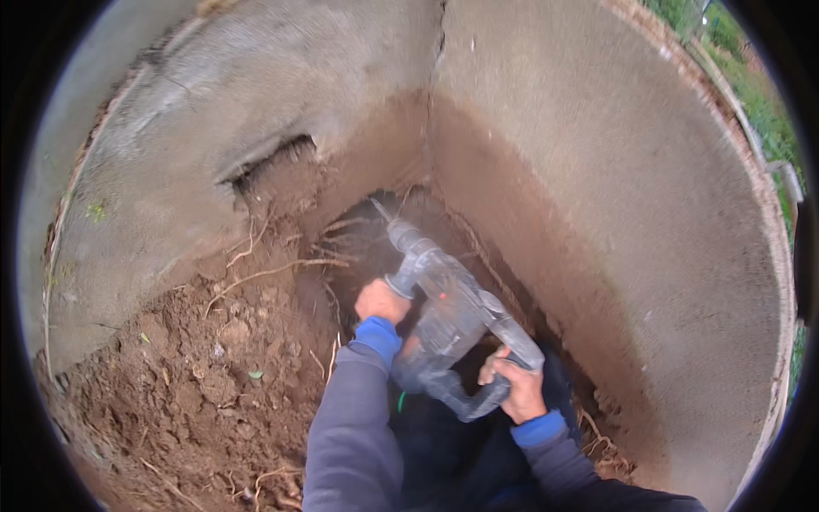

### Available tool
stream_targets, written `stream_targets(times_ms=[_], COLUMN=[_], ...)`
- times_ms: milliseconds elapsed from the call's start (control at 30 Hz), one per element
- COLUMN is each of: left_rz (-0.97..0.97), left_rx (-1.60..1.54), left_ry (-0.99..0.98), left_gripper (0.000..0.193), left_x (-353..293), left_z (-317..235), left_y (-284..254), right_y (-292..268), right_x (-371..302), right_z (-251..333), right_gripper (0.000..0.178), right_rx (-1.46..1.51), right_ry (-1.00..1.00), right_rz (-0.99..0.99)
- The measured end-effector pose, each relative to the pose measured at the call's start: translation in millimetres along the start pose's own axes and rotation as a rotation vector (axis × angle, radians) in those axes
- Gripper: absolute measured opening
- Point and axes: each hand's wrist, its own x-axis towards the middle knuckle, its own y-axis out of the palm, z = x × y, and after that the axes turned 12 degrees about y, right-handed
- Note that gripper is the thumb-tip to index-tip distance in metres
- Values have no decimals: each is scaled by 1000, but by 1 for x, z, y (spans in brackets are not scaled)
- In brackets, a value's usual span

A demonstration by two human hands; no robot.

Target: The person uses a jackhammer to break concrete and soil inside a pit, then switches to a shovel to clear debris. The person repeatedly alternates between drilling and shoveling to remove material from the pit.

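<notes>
A grey, dust-covered rotary hammer drill (452, 311) is held between my two hands, slanting up and to the left. My left hand (381, 302) is wrapped round its side handle near the front. At the back, my right hand (516, 384) grips the rear handle. The chisel bit (380, 210) points into the dark hollow at the foot of the wall corner; whether its tip touches the soil cannot be made out. Thin roots (328, 262) stick out of the earth beside the bit. The drill is slightly blurred.
Two concrete walls meet at a cracked corner ahead; the right wall (597, 154) has a muddy lower band. The left wall (171, 196) has a slot-shaped hole (271, 162). Loose clods of brown soil (205, 367) are heaped at the left. Grass (755, 85) shows beyond the right wall.
</notes>
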Motion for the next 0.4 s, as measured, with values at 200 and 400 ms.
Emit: stream_targets(times_ms=[200,400], left_rz=[87,67], left_rx=[207,365], left_ry=[106,43], left_gripper=[35,37], left_x=[-35,-50], left_z=[-15,-45], left_y=[-1,-30], right_y=[-48,-83], right_x=[-7,-1], right_z=[-13,-26], right_gripper=[14,17], right_rx=[301,428], right_ry=[175,235], right_rz=[11,132])
